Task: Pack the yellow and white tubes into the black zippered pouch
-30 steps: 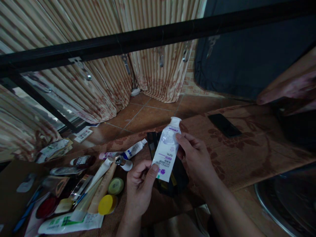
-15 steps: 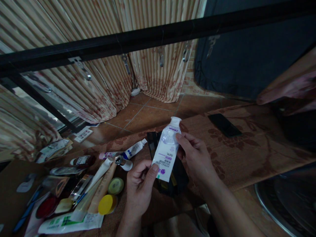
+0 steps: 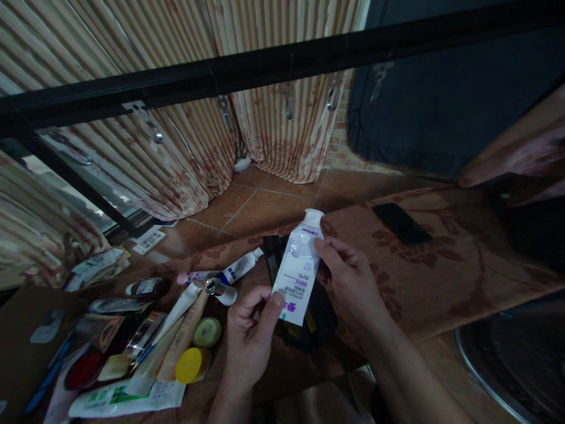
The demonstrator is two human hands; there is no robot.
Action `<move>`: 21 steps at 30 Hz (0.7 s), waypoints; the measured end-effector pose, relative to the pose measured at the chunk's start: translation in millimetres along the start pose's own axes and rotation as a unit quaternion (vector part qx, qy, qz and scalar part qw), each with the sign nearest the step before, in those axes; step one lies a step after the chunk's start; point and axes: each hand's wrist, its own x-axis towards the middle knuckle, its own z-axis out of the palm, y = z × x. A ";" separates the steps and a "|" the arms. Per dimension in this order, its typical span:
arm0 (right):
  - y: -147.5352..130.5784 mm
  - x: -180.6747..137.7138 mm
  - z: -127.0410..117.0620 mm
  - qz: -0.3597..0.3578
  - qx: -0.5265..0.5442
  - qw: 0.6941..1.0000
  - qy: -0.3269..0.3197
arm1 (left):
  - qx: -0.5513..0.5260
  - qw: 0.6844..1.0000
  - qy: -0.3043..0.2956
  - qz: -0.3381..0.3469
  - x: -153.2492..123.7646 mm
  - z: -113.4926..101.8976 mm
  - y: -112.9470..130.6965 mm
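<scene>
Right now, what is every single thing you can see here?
tube: 1, white with purple print, held up in both hands
pouch: 1, black, on the mat behind the tube
phone: 1, black, flat on the mat, far right
mat: 1, brown with a flower pattern, over the floor
small tubes: several, white and pink, on the mat at left
yellow cap: 1, yellow, near the left hand
round lid: 1, pale green, beside the yellow cap
packet: 1, white and green, bottom left
curtains: striped beige, at the back
bar: 1, black, across the top
left hand: holds the tube's bottom end
right hand: holds the tube's side
</scene>
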 end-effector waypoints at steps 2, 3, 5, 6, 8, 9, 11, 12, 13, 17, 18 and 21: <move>1.3 0.4 -0.4 -0.001 0.001 1.000 -0.005 | -0.004 1.000 0.001 -0.002 0.1 0.2 0.9; 1.8 0.6 -0.7 -0.001 0.001 1.000 -0.007 | -0.003 1.000 0.004 -0.002 0.2 0.3 1.4; 2.1 0.9 -1.1 -0.002 0.001 1.000 -0.008 | 0.003 1.000 0.010 -0.005 0.4 0.3 1.1; 2.0 0.9 -1.3 -0.004 -0.002 1.000 -0.008 | 0.004 1.000 0.011 -0.009 0.5 0.1 0.1; 1.0 0.3 -1.9 -0.013 -0.016 1.000 -0.010 | -0.004 1.000 0.012 -0.027 0.9 -0.6 -3.7; 0.3 -0.3 -2.1 -0.020 -0.023 0.999 -0.016 | -0.016 0.999 0.012 -0.041 1.0 -1.0 -6.3; -1.7 -2.5 -2.6 -0.026 -0.020 0.998 -0.045 | -0.061 0.995 0.010 -0.082 1.0 -2.0 -11.3; -3.0 -4.0 -2.8 -0.025 -0.010 0.997 -0.071 | -0.091 0.990 0.010 -0.108 0.8 -2.6 -13.3; -4.6 -5.7 -2.9 -0.025 0.004 0.995 -0.100 | -0.124 0.983 0.010 -0.137 0.3 -3.3 -14.6; -12.0 -12.8 -3.5 -0.024 0.057 0.977 -0.203 | -0.224 0.950 -0.013 -0.217 -3.1 -6.4 -14.3; -13.2 -14.1 -3.7 -0.020 0.064 0.975 -0.211 | -0.235 0.945 -0.026 -0.225 -4.0 -7.1 -13.2; -13.3 -14.9 -3.7 0.001 0.076 0.978 -0.193 | -0.239 0.941 -0.079 -0.228 -5.3 -8.6 -8.8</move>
